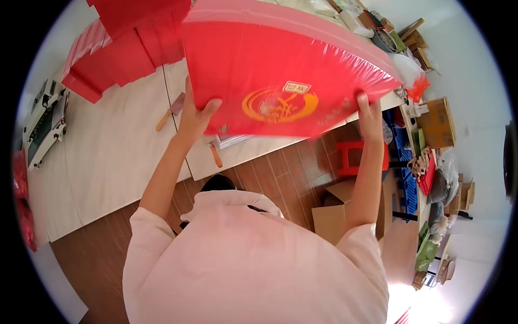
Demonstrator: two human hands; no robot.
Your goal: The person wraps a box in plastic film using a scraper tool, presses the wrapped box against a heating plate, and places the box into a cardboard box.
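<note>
A large flat red box (243, 70) with a gold emblem and a shiny clear wrap along its far side is held up over the table. My left hand (198, 114) grips its left end, thumb on the printed face and fingers hidden behind. At the right end my right hand (369, 116) holds the near corner, its thumb on the edge. Below the box, near my left hand, lie a scraper with a wooden handle (163, 120) and another wooden handle (216, 155). Part of a white-framed object (234, 140) shows under the box.
Red boxes (118, 56) are stacked on the pale table (108, 162) at the far left. A machine with a metal frame (47, 124) sits at the left edge. On the floor to the right are a red stool (348, 156) and an open cardboard box (329, 216), beside cluttered shelves.
</note>
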